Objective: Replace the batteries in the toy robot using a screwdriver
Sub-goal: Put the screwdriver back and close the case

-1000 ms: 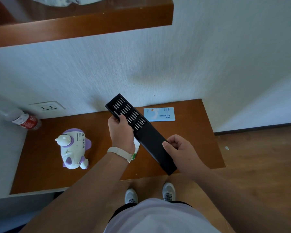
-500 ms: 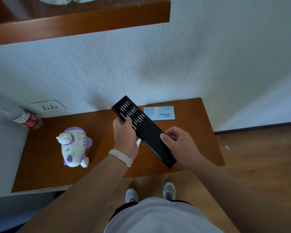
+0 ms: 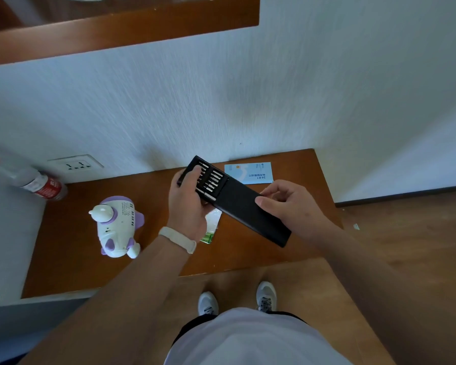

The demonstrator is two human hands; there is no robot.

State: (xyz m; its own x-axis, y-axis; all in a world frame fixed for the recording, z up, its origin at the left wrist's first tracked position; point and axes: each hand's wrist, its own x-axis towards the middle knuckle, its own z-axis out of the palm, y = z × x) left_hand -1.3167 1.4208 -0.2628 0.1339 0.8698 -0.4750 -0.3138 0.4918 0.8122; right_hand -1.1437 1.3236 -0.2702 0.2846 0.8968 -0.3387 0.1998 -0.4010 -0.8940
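A long black screwdriver-kit case (image 3: 244, 209) is held above the wooden table (image 3: 71, 248). Its inner tray of silver bits (image 3: 208, 179) sticks out at the far end. My left hand (image 3: 188, 201) grips that tray end, fingers over the bits. My right hand (image 3: 287, 204) grips the case's black sleeve from the right side. The white and purple toy robot (image 3: 116, 225) lies on the table to the left of my hands, untouched. A small pack with a green end (image 3: 210, 227) lies on the table, partly hidden under my left hand.
A blue leaflet (image 3: 249, 173) lies by the wall. A clear bottle with a red label (image 3: 34, 181) lies at the far left near a wall socket (image 3: 75, 164). A wooden shelf (image 3: 121, 30) hangs overhead. My shoes (image 3: 266, 296) stand on the wooden floor below the table edge.
The bit tray has slid further into the black sleeve, so fewer bits show. Both hands and the case shifted slightly right and lower over the table.
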